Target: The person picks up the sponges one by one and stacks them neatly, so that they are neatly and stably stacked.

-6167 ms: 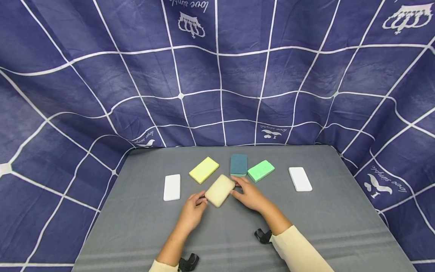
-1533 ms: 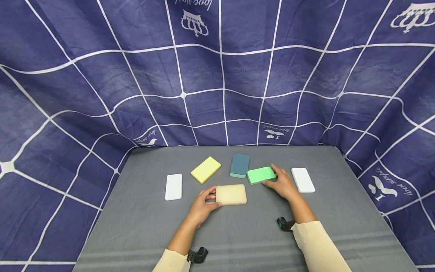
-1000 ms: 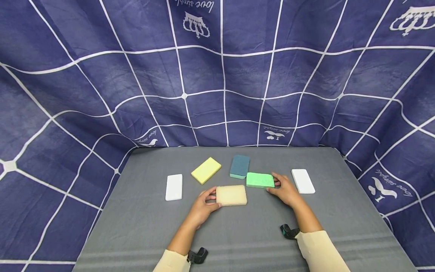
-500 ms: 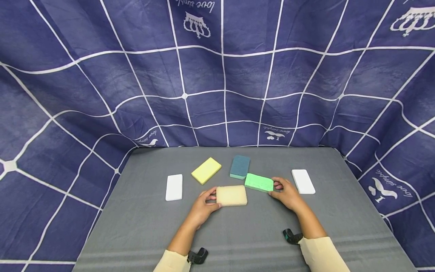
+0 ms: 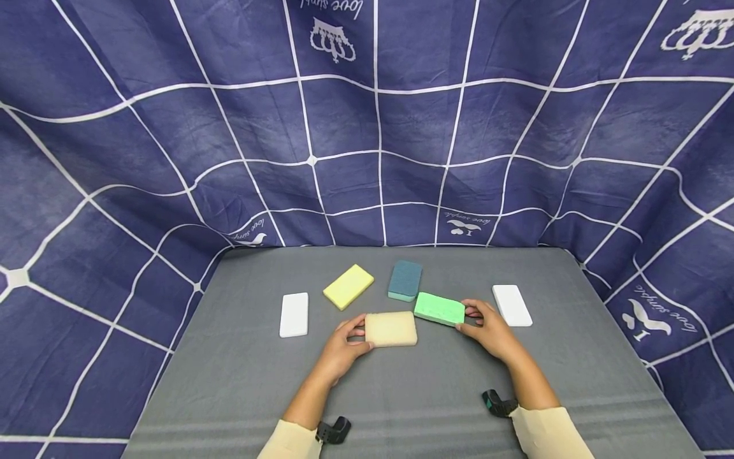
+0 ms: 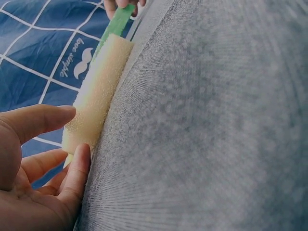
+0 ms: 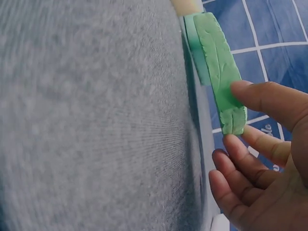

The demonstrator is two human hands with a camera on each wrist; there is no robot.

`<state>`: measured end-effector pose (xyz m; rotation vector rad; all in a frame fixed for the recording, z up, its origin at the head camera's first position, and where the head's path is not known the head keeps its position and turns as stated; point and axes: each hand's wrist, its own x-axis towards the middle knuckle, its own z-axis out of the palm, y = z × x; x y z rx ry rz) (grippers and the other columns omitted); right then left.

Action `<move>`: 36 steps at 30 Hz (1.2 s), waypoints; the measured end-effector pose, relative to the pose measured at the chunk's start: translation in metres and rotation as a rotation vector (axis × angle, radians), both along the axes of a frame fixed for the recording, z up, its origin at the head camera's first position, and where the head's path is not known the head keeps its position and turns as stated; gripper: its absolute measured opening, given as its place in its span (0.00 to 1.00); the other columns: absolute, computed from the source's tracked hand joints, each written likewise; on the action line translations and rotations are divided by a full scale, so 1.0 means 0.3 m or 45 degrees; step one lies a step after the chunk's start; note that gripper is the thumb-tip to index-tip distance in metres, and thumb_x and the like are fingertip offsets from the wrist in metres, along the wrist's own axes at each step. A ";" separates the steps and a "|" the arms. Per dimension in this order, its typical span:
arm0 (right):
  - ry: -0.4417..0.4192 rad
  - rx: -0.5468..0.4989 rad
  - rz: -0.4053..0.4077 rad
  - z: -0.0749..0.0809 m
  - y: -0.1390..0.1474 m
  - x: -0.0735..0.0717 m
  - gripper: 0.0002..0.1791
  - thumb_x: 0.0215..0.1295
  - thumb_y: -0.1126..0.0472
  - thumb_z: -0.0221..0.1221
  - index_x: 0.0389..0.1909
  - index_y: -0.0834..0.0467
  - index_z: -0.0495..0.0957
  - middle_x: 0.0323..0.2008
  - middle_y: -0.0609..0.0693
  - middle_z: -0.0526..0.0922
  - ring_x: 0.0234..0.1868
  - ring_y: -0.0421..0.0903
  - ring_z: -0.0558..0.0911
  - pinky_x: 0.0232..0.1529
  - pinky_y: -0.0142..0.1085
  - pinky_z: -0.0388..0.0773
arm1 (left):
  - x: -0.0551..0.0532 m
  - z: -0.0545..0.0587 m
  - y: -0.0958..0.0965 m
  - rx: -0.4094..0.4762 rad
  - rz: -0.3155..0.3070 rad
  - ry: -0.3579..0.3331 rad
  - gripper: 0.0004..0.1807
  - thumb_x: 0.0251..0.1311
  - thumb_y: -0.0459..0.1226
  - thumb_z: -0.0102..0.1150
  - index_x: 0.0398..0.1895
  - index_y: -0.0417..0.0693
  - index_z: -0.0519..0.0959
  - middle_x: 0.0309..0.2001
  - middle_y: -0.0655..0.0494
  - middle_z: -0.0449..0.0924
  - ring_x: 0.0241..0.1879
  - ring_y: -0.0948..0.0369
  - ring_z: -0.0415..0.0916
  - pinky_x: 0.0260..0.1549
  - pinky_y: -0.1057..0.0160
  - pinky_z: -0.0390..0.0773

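Note:
Near the middle of the table in the head view lies a beige sponge [image 5: 391, 329], its long side running left to right. My left hand [image 5: 339, 349] holds its left end between thumb and fingers; the left wrist view shows the thumb [image 6: 53, 118] against the sponge's face. To the right, my right hand [image 5: 489, 328] pinches the right end of a green sponge [image 5: 439, 308], which is slightly tilted in the head view. Its cracked edge shows in the right wrist view, with the thumb [image 7: 260, 96] on it. The green sponge's left end is close to the beige sponge's upper right corner.
A dark teal sponge [image 5: 404, 279] with a lighter green underside lies just behind the green one. Further left is a yellow sponge [image 5: 348, 287]. White blocks lie at the left [image 5: 294, 315] and right [image 5: 512, 305]. A blue checked cloth [image 5: 401, 127] hangs behind the grey table [image 5: 413, 408].
The beige sponge has turned from slanted to level. My right hand has left it, taken the green sponge, drawn it nearer and turned it; lately it shifted slightly right. The left hand stays still.

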<state>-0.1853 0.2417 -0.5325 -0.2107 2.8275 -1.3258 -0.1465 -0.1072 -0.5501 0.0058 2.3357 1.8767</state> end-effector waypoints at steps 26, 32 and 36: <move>0.102 -0.066 0.071 0.073 -0.063 0.025 0.31 0.59 0.62 0.71 0.64 0.60 0.74 0.51 0.59 0.78 0.54 0.56 0.79 0.53 0.43 0.77 | -0.003 0.002 0.001 0.033 0.000 0.012 0.36 0.54 0.27 0.70 0.69 0.39 0.72 0.62 0.41 0.73 0.58 0.46 0.76 0.46 0.61 0.84; 0.086 -0.089 0.090 0.069 -0.095 0.025 0.31 0.58 0.62 0.72 0.63 0.58 0.75 0.51 0.56 0.79 0.54 0.54 0.79 0.54 0.41 0.77 | -0.006 -0.001 0.000 0.033 -0.004 0.015 0.37 0.53 0.28 0.71 0.69 0.39 0.72 0.63 0.42 0.73 0.59 0.47 0.75 0.43 0.72 0.80; 0.078 -0.122 0.105 0.062 -0.121 0.027 0.31 0.57 0.63 0.73 0.63 0.58 0.75 0.51 0.56 0.79 0.55 0.53 0.79 0.54 0.39 0.78 | -0.007 -0.002 0.000 0.026 -0.001 0.015 0.37 0.53 0.28 0.71 0.69 0.39 0.72 0.63 0.42 0.73 0.59 0.47 0.75 0.43 0.74 0.79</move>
